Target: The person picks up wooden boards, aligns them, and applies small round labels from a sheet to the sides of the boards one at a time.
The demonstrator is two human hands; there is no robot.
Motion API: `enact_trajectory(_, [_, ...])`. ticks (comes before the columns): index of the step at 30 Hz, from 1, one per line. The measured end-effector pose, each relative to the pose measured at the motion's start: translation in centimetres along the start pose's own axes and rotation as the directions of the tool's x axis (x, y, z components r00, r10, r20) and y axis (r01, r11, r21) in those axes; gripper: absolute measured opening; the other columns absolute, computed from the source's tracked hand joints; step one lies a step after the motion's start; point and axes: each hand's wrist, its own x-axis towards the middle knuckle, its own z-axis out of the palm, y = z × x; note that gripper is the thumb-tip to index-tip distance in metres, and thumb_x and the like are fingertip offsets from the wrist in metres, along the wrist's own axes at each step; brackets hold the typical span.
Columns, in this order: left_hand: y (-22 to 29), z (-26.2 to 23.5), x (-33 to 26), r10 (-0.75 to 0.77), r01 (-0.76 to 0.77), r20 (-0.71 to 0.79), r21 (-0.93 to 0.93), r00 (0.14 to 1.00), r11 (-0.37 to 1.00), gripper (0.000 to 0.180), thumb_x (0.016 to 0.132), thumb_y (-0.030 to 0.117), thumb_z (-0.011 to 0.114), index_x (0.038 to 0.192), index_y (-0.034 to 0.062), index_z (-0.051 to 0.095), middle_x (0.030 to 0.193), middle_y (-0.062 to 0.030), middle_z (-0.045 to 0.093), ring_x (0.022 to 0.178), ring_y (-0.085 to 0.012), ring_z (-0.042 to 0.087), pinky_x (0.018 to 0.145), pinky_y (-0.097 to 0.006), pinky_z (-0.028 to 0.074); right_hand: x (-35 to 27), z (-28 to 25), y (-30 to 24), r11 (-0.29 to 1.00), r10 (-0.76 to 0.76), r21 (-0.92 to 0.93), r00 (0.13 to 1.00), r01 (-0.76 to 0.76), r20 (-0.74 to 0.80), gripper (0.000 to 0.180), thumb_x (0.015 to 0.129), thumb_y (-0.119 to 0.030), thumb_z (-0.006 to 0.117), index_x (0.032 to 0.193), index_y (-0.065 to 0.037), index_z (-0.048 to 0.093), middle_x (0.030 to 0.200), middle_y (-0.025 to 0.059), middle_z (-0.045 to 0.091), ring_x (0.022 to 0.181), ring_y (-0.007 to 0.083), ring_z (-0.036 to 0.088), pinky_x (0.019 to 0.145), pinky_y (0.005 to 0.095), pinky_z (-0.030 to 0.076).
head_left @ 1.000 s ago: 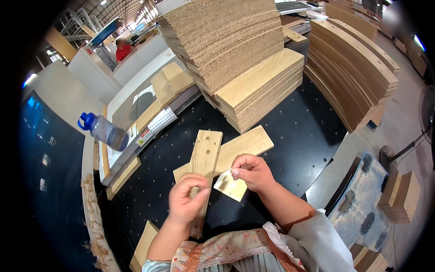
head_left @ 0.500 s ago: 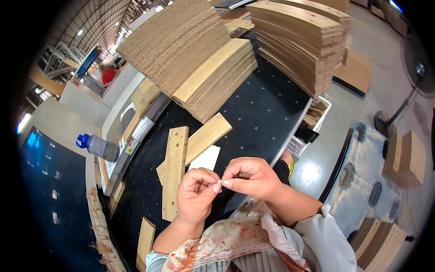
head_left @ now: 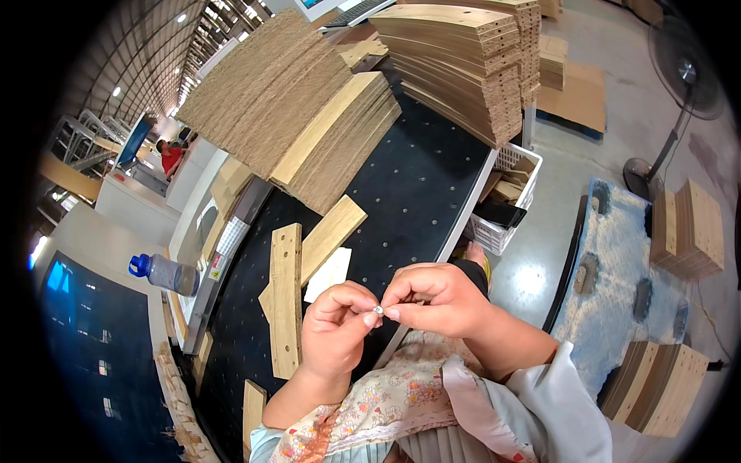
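The far end of the black table [head_left: 421, 181] is blocked by board stacks [head_left: 258, 96]. Nearer, two crossed wooden boards [head_left: 285, 297] and one white sheet [head_left: 329, 275] are laid. One small pale piece [head_left: 378, 311] is pinched by left hand [head_left: 332, 324] and right hand [head_left: 440, 301], fingertips closed together.

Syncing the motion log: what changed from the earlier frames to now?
The left hand and right hand, apart at first, moved inward and now pinch a small pale piece. The view swung right, bringing the white crate in. The two boards stay crossed, paper beside them.
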Motion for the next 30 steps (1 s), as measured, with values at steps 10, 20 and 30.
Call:
enact_trajectory(10, [1.2,-0.3,-1.5,0.298,-0.286,0.081,0.592,0.951,0.753,0.018,0.075,-0.010,0.060,0.092,-0.0030,0.062,0.088,-0.0126,0.061,0.079,-0.0167,0.059,0.068,-0.024,0.048,0.4,1.2,-0.1,0.982,-0.095,-0.161,0.995,0.095,0.010,0.006,0.077,-0.004,0.062,0.081,-0.001,0.063,0.073,0.0051,0.060,0.064,0.0109,0.054,0.056,0.0235,0.041])
enact_trajectory(20, [1.0,-2.0,-1.8,0.404,-0.350,0.074,0.653,0.912,0.672,0.018,0.074,-0.011,0.059,0.090,-0.0037,0.063,0.087,-0.0157,0.063,0.074,-0.0179,0.061,0.063,-0.024,0.049,1.4,3.1,1.1,0.978,-0.147,-0.151,0.989,0.141,-0.027,0.005,0.076,-0.004,0.061,0.081,-0.003,0.063,0.070,0.0032,0.058,0.059,0.0091,0.051,0.053,0.0221,0.040])
enact_trajectory(30, [0.4,-4.0,-2.6,0.434,-0.345,-0.043,0.538,0.900,0.769,0.017,0.074,-0.010,0.059,0.089,-0.0027,0.064,0.087,-0.0161,0.064,0.075,-0.0185,0.062,0.065,-0.025,0.050,2.5,5.1,1.5,0.965,-0.144,-0.229,0.989,0.131,-0.038,0.004,0.076,-0.005,0.062,0.080,-0.004,0.063,0.067,0.0046,0.056,0.058,0.0113,0.051,0.052,0.0236,0.040])
